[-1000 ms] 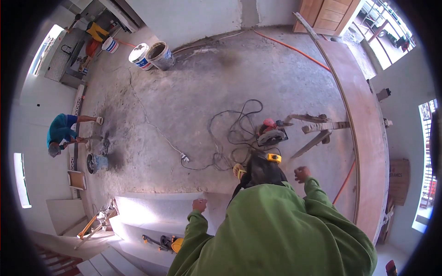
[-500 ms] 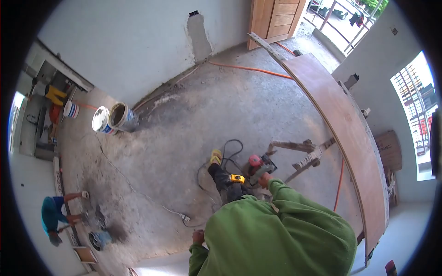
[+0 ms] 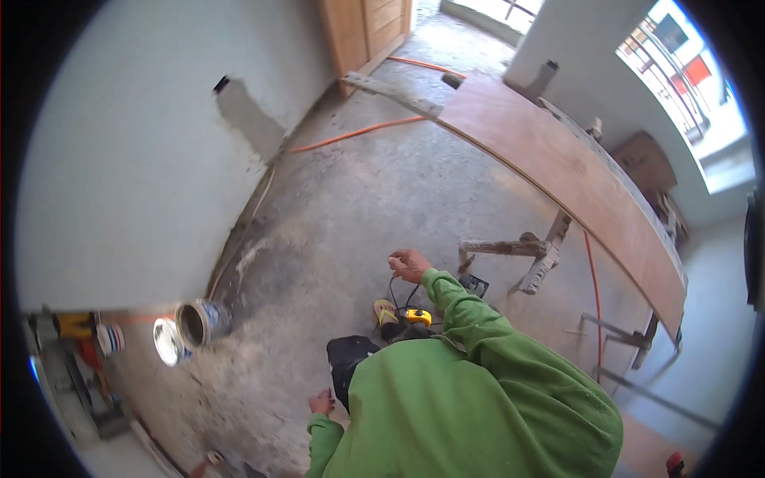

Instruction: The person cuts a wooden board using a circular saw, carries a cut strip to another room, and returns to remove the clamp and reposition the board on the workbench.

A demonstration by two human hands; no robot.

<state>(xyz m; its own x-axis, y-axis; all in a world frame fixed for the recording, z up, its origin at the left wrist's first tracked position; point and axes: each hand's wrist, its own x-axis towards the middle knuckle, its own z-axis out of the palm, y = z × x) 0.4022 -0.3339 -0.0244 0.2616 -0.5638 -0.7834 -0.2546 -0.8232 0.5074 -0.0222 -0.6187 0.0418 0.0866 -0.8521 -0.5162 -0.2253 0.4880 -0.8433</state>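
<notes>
My right hand (image 3: 409,265) reaches forward above the floor, apart from the saw, its fingers loosely bent with a gap between them. A black power cord (image 3: 392,288) passes just below or behind it; no grip on the cord is clear. Right of my forearm, part of a circular saw (image 3: 476,285) shows, the rest hidden by my green sleeve. My left hand (image 3: 322,402) hangs low beside my dark-clothed leg, fingers slightly apart, holding nothing visible. A yellow tape measure (image 3: 418,317) lies by my foot in its yellow slipper (image 3: 386,311).
A long plywood sheet (image 3: 558,171) spans the right side, near a wooden sawhorse (image 3: 544,253). Orange hose (image 3: 358,132) crosses the floor. Two buckets (image 3: 199,323) stand at the left wall's end. A wooden door (image 3: 366,32) is at the back.
My right hand has let go of the circular saw and moved forward and left. My view has turned, so the co-worker at left has mostly left the frame.
</notes>
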